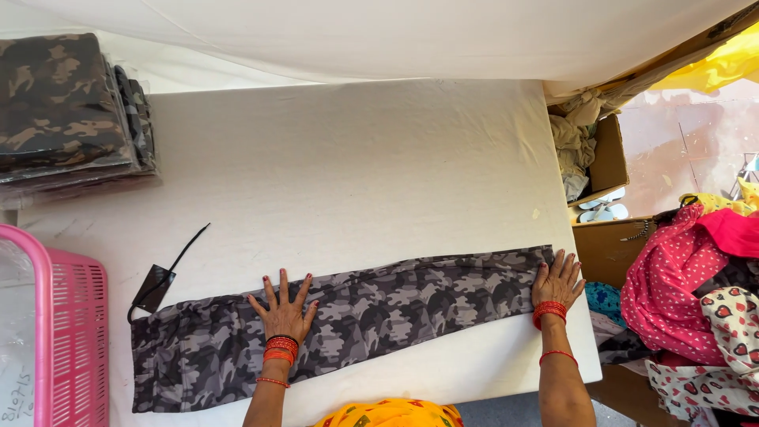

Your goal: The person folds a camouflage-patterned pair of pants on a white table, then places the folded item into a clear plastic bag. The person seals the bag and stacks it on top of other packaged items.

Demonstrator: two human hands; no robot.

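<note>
Across the white table (348, 158), from about eight o'clock to three o'clock, lies one pair of grey camouflage trousers (356, 316), folded lengthwise into a long strip — laid flat, it seems, so that the cloth can be smoothed along its whole run. At ten o'clock sits one stack of folded camouflage garments in clear bags (67, 111); how many are in it I cannot count. At eight o'clock stands one pink plastic basket (75, 340), and at four o'clock a heap of patterned clothes (704, 308) beside two cardboard boxes (605, 202). Two hands work the strip: the left hand (283, 314) lies palm-down with fingers spread on its middle, gripping nothing, only pressing, and the right hand (558, 282) rests open and flat on the end at three o'clock — likely pinning it straight. One black tag on a cord (156, 283) lies at the trousers' wide end.
</note>
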